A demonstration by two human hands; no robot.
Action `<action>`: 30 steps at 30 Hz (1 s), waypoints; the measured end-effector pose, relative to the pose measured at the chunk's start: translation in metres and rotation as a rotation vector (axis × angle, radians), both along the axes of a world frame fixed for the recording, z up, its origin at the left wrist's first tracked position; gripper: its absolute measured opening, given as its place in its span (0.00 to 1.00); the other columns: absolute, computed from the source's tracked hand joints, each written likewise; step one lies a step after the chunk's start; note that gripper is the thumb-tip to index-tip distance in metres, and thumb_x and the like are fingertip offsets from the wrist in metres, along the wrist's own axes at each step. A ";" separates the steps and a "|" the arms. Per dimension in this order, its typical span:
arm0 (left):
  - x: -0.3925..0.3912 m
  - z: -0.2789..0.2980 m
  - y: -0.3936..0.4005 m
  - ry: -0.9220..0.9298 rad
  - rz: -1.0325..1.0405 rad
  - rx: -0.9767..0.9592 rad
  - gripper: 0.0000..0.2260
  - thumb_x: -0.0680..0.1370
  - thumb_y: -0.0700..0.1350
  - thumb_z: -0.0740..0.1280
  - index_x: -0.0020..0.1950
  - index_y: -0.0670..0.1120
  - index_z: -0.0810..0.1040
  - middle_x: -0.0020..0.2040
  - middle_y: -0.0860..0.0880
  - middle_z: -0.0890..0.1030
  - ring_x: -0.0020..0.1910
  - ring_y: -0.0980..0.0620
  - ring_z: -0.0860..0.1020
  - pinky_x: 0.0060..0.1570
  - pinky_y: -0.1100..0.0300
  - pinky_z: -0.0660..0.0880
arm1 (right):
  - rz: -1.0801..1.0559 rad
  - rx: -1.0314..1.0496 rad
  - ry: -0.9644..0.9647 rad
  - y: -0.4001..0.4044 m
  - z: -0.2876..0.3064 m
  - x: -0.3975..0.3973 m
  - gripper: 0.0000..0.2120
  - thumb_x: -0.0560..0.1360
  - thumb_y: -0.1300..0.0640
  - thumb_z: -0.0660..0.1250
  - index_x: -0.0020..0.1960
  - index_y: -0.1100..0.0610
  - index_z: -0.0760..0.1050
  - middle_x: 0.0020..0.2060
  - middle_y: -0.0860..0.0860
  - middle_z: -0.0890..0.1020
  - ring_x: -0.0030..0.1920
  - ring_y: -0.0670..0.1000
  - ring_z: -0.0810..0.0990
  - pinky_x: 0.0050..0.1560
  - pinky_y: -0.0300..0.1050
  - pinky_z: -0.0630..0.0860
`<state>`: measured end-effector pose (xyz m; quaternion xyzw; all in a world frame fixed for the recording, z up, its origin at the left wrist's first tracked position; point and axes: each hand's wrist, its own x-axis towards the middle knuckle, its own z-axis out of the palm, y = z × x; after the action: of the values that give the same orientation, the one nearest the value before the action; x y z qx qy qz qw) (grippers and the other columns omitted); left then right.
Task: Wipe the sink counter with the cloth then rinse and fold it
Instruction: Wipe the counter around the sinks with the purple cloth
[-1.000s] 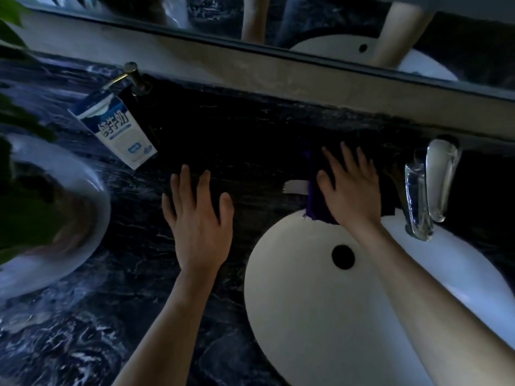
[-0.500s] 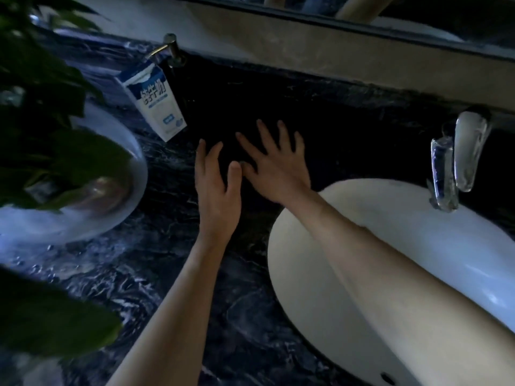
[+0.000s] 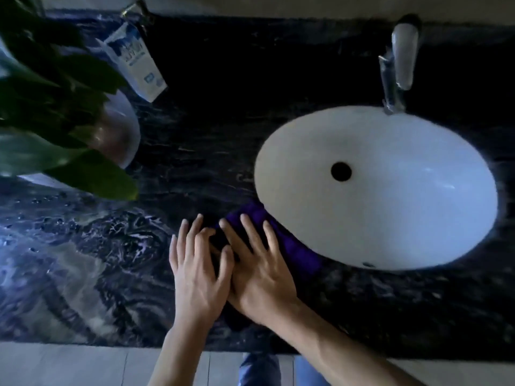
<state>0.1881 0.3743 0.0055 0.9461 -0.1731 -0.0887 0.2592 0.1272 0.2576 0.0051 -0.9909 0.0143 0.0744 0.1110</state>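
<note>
The purple cloth (image 3: 292, 246) lies at lower centre of the frame, on the dark bench (image 3: 195, 151) against the near-left rim of the sink (image 3: 278, 151), one edge overhanging the bowl. Pushed further right, it could slip in, likely leaving the bench part-wiped. The right hand (image 3: 259, 268) presses it flat, grip wide, fingers spread. The left hand (image 3: 198, 274), also wide and holding nothing, rests touching it.

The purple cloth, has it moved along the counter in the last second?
Yes. The cloth was behind the sink, near the tap; now it lies at the sink's front left rim, under the right hand.
</note>
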 end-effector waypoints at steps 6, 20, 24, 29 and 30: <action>-0.058 -0.002 -0.073 -0.100 -0.489 0.102 0.23 0.82 0.55 0.54 0.72 0.45 0.74 0.77 0.41 0.70 0.79 0.41 0.63 0.76 0.41 0.60 | -0.378 0.003 -0.013 -0.038 -0.005 -0.119 0.28 0.78 0.32 0.57 0.74 0.44 0.71 0.78 0.48 0.68 0.80 0.58 0.62 0.77 0.64 0.59; -0.180 -0.005 -0.277 -0.002 -0.808 0.210 0.26 0.84 0.57 0.50 0.73 0.43 0.71 0.71 0.42 0.76 0.70 0.42 0.75 0.64 0.46 0.75 | -1.035 -0.215 -0.014 -0.293 -0.013 -0.241 0.27 0.80 0.36 0.54 0.78 0.35 0.59 0.82 0.48 0.59 0.81 0.58 0.57 0.78 0.66 0.53; -0.191 -0.001 -0.330 0.070 -0.811 0.226 0.26 0.84 0.59 0.46 0.75 0.48 0.67 0.68 0.47 0.78 0.63 0.46 0.79 0.57 0.49 0.79 | -1.079 -0.222 -0.038 -0.352 -0.017 -0.232 0.28 0.80 0.35 0.52 0.79 0.34 0.57 0.82 0.48 0.58 0.81 0.58 0.55 0.78 0.66 0.52; -0.198 0.001 -0.374 0.151 -0.740 0.234 0.28 0.81 0.64 0.41 0.74 0.52 0.62 0.70 0.50 0.75 0.64 0.47 0.78 0.56 0.49 0.77 | -1.079 -0.196 -0.079 -0.413 -0.017 -0.219 0.28 0.79 0.36 0.54 0.79 0.35 0.58 0.82 0.48 0.58 0.81 0.59 0.55 0.78 0.67 0.52; -0.198 0.003 -0.375 0.151 -0.729 0.221 0.30 0.80 0.66 0.40 0.74 0.53 0.62 0.70 0.51 0.75 0.64 0.47 0.77 0.56 0.49 0.77 | -1.066 -0.194 -0.081 -0.419 -0.017 -0.218 0.28 0.79 0.36 0.54 0.79 0.35 0.58 0.82 0.48 0.58 0.81 0.59 0.55 0.78 0.68 0.52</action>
<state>-0.0103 -0.0011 0.0085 0.8356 -0.4676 -0.2626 0.1193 -0.0907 -0.1609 -0.0119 -0.8541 0.5175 -0.0319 0.0416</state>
